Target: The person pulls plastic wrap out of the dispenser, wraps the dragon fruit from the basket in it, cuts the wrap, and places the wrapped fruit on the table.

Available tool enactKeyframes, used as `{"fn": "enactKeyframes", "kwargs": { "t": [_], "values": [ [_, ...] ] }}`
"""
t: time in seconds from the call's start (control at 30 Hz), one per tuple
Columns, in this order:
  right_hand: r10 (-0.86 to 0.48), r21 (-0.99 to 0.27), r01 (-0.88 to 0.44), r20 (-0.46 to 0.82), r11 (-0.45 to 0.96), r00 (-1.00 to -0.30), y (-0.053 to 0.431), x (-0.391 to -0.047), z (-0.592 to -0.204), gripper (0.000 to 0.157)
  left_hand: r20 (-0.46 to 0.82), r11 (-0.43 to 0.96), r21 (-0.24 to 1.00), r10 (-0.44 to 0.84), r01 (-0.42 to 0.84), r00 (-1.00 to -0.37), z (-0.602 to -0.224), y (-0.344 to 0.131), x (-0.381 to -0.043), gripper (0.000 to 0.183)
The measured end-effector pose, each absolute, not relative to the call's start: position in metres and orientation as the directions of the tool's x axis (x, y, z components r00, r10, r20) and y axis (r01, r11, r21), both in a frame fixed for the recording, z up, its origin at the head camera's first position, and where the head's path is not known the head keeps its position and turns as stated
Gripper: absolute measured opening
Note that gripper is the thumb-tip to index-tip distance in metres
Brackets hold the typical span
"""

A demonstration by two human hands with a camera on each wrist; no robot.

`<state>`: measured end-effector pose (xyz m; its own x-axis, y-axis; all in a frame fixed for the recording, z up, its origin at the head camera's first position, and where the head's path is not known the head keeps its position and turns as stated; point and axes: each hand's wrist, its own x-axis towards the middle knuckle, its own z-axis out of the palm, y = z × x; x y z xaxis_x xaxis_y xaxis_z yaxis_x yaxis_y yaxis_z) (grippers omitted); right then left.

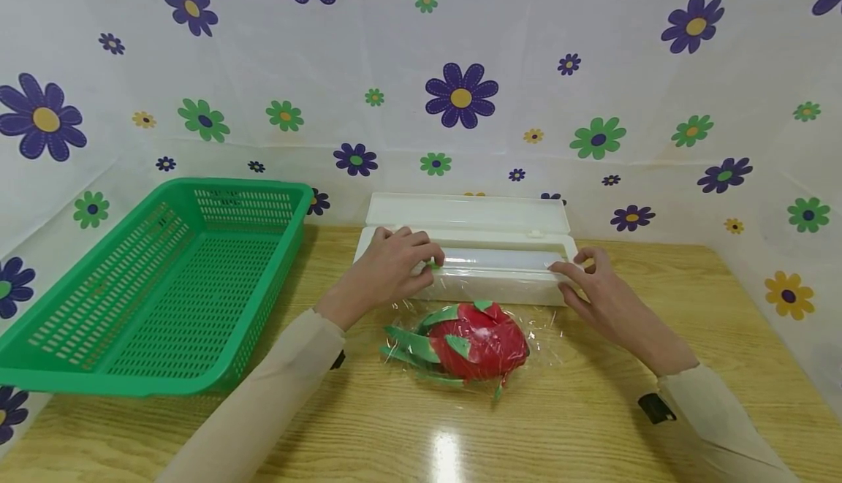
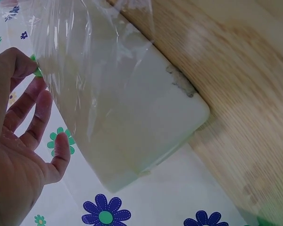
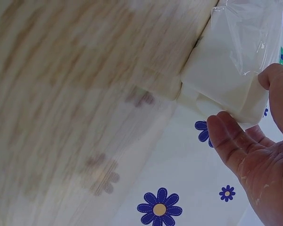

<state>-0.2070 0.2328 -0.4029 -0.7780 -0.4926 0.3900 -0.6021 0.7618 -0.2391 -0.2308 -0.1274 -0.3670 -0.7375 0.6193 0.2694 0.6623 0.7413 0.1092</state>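
Observation:
A white cling film box (image 1: 490, 289) with its lid raised stands at the back of the table, a roll of film (image 1: 500, 259) inside. At the box's front edge my left hand (image 1: 389, 267) pinches a small green piece (image 2: 36, 66), which looks like a slide cutter. My right hand (image 1: 608, 307) is at the box's right end, one fingertip touching the film at the edge, the other fingers loosely bent. Clear film (image 2: 92, 52) hangs over the box front. Loose film also lies over a red dragon fruit (image 1: 483, 344) with green scales, in front of the box.
A green perforated basket (image 1: 263, 337) stands on the left of the wooden table (image 1: 592, 424). Behind the box hangs a white cloth (image 1: 395, 52) with purple, green and yellow flowers.

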Motion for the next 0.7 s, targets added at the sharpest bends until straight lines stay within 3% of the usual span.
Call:
{"fn": "enactKeyframes", "kwargs": {
  "t": [0.7],
  "values": [
    [-0.492,-0.245,-0.623,0.431,0.743,-0.756,0.2316,-0.2066,-0.4034,0.030,0.272,0.744,0.124,0.611,0.657,-0.743,-0.3697,-0.1323,-0.2319,0.012]
  ]
}}
